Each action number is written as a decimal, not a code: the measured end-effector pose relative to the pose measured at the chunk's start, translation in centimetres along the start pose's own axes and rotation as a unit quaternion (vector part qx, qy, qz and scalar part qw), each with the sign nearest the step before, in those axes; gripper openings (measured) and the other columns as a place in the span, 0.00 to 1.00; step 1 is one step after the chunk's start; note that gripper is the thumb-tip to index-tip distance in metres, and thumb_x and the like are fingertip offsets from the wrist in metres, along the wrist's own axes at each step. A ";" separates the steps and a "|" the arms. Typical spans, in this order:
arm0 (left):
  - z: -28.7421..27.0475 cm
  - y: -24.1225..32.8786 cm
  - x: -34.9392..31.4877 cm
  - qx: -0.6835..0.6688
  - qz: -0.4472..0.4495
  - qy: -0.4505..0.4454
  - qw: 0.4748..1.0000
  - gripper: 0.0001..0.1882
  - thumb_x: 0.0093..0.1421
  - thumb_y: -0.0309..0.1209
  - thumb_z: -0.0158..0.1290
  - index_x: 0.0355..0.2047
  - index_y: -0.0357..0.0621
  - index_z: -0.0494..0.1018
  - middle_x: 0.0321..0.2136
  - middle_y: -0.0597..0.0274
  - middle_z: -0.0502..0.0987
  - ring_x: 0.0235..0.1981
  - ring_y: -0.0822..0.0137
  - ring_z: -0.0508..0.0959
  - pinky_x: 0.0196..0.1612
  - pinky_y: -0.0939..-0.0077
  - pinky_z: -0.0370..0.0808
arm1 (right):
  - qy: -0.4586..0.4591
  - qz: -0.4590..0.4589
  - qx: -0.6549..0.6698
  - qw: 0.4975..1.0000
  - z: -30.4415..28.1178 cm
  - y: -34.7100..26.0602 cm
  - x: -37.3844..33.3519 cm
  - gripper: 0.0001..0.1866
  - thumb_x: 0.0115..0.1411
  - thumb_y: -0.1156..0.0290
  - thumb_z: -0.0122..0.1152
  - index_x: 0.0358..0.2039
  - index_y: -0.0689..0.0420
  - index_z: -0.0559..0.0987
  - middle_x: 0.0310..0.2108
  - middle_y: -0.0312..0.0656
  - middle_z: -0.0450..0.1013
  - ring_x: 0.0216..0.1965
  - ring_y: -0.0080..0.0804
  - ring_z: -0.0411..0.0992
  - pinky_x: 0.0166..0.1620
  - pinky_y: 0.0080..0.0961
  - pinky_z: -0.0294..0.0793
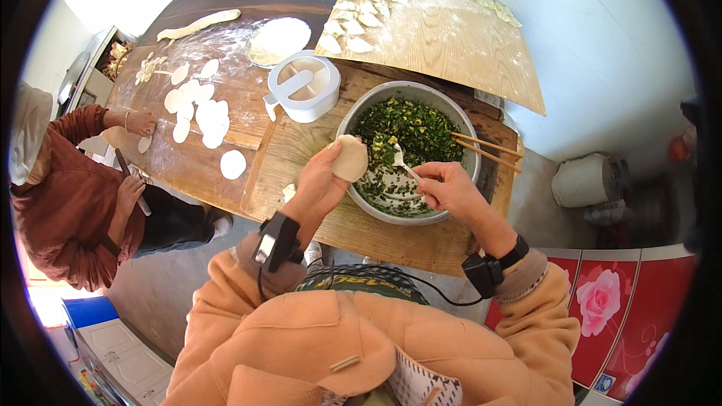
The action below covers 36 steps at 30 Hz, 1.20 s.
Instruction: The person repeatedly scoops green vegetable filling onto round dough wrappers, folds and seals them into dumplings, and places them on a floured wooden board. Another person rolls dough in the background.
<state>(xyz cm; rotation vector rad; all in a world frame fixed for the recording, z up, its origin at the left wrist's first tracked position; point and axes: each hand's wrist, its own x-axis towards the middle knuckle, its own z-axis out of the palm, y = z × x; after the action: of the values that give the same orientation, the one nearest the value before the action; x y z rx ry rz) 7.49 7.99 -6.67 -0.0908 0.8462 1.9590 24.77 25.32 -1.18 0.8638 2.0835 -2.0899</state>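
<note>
A round dumpling wrapper (350, 159) lies on the fingers of my left hand (320, 184), held at the left rim of a large metal bowl (352, 109). Chopped green filling (410, 124) with yellow bits fills much of the bowl; its near side is scraped thin. In my right hand (451, 189) is a spoon (401, 158), gripped by the handle, its tip down at the filling. A pair of chopsticks (492, 152) rests across the bowl's right rim. Nothing lies on the wrapper that I can see.
Beyond the bowl, a wooden board (466, 45) carries rows of folded dumplings (368, 7). A white lidded container (304, 90) stands left of the bowl. Flat wrappers (213, 122), a dough roll (199, 24) and a flour bowl (278, 41) lie farther left. There, another person (83, 188) holds a rolling pin (129, 180).
</note>
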 end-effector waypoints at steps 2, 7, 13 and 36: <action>1.2 -0.9 1.1 -0.010 -0.011 0.026 1.000 0.20 0.72 0.35 0.36 0.57 0.33 0.61 0.54 0.50 0.69 0.55 0.57 0.71 0.60 0.60 0.68 | 0.002 -0.015 -0.004 1.000 0.6 0.1 -0.3 0.15 0.59 0.79 0.52 0.46 0.68 0.77 0.22 0.37 0.72 0.17 0.16 0.65 0.20 0.18 0.63; 3.5 -2.8 1.9 -0.062 -0.021 0.040 0.997 0.22 0.73 0.37 0.31 0.58 0.34 0.60 0.57 0.51 0.67 0.58 0.56 0.68 0.62 0.56 0.63 | 0.137 -0.092 -0.140 0.976 2.5 2.0 0.0 0.14 0.58 0.79 0.53 0.45 0.65 0.76 0.28 0.42 0.74 0.26 0.32 0.72 0.30 0.28 0.71; 5.0 -3.3 2.2 -0.141 -0.037 0.040 0.989 0.25 0.73 0.39 0.24 0.59 0.32 0.57 0.58 0.46 0.64 0.59 0.53 0.65 0.65 0.54 0.59 | 0.229 -0.291 -0.479 0.796 3.8 4.4 -0.9 0.25 0.53 0.83 0.53 0.54 0.62 0.70 0.44 0.48 0.68 0.38 0.45 0.73 0.38 0.34 0.75; 2.8 -0.7 0.8 -0.138 -0.084 -0.120 0.980 0.23 0.71 0.36 0.31 0.58 0.30 0.60 0.56 0.44 0.68 0.57 0.53 0.70 0.62 0.58 0.65 | -0.034 0.063 0.105 0.992 1.2 -0.4 -3.9 0.18 0.62 0.78 0.51 0.54 0.64 0.72 0.36 0.34 0.71 0.19 0.12 0.58 0.20 0.11 0.56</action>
<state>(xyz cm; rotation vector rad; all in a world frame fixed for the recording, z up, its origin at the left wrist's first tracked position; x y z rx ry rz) 8.34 10.44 -5.24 -0.0837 0.3951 1.8710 27.47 22.97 0.73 0.9074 1.7507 -2.2630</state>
